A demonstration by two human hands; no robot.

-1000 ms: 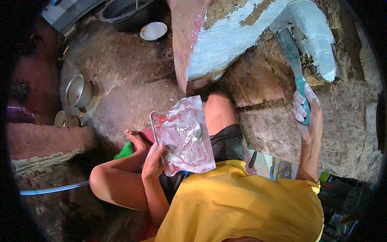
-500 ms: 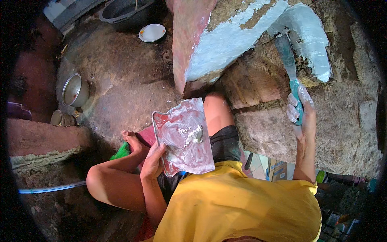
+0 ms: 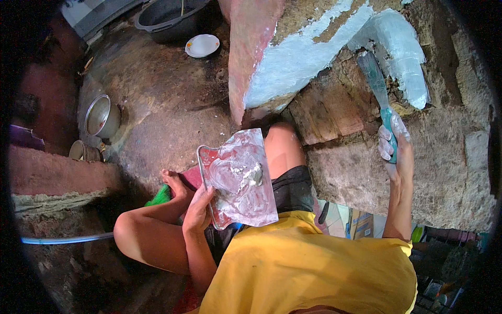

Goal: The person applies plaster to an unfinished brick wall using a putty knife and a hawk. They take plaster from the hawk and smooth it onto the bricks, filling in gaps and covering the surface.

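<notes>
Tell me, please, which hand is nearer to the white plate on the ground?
Left. The left hand grips the red tray, below the white plate. The right hand holds the putty knife far off at the wall.

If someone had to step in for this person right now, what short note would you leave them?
Left hand: holds the red putty board by its edge over the lap; a small lump of white putty sits on it, the rest is thin smears.
Right hand: grips the green-handled putty knife, blade up against the rough wall.
Done: a pale, curved band of putty covers the wall above the blade.
Left: the bare, rough wall below and beside that band.
</notes>
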